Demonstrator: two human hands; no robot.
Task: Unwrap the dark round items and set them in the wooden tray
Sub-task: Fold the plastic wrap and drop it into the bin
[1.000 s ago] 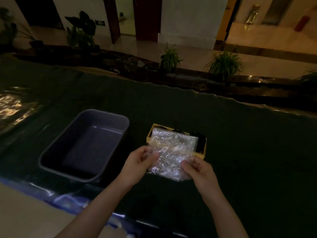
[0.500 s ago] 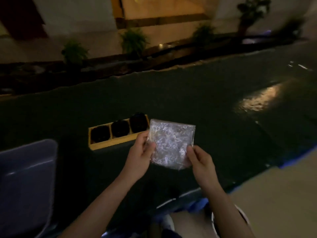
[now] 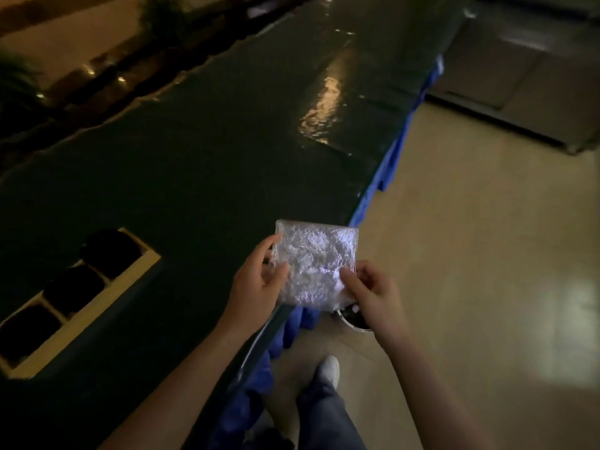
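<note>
Beyond table edge (image 3: 373, 203): wrap (image 3: 316, 264) between both hands (image 3: 256, 287).

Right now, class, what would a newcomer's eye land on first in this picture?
The crinkled clear plastic sheet, held by both hands, left hand and right hand, past the dark green table's near edge. Next, the pale wooden tray at lower left, with three dark round items in its compartments.

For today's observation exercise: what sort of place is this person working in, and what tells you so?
Probably a dim indoor hall or lobby, not a home. Clues: a long table under a dark glossy cover with a blue skirt, a polished tiled floor, and potted plants along a low ledge beyond the table.
</note>
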